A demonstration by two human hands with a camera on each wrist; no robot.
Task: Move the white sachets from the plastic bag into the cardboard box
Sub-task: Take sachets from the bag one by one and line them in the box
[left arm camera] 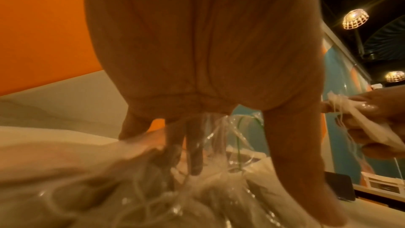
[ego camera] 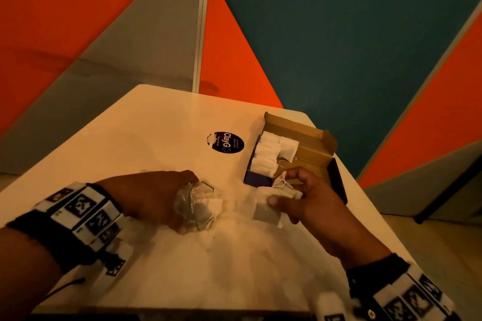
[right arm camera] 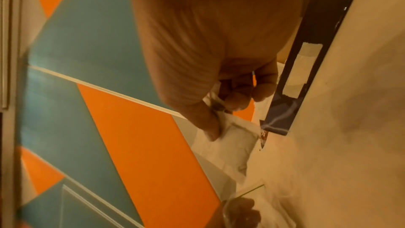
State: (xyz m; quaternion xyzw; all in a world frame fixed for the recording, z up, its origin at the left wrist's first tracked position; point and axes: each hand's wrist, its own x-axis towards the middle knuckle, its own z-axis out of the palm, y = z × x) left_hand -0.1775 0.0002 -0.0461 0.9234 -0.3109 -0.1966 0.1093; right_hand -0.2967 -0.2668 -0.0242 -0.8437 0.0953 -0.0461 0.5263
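My left hand (ego camera: 167, 200) grips the clear plastic bag (ego camera: 194, 204) on the table, fingers curled round its mouth (left arm camera: 221, 138); a white sachet (ego camera: 212, 204) shows inside it. My right hand (ego camera: 307, 198) pinches white sachets (ego camera: 268, 206) with their strings, held just above the table between bag and box; the same sachets (right arm camera: 230, 141) hang from the thumb in the right wrist view. The open cardboard box (ego camera: 310, 138) stands at the far right with a row of white sachets (ego camera: 268, 156) in it.
A black round sticker (ego camera: 225, 142) lies on the cream table (ego camera: 156, 133) left of the box. The box's dark lid flap (ego camera: 337, 182) hangs by the table's right edge. Orange, grey and teal floor lies beyond the table.
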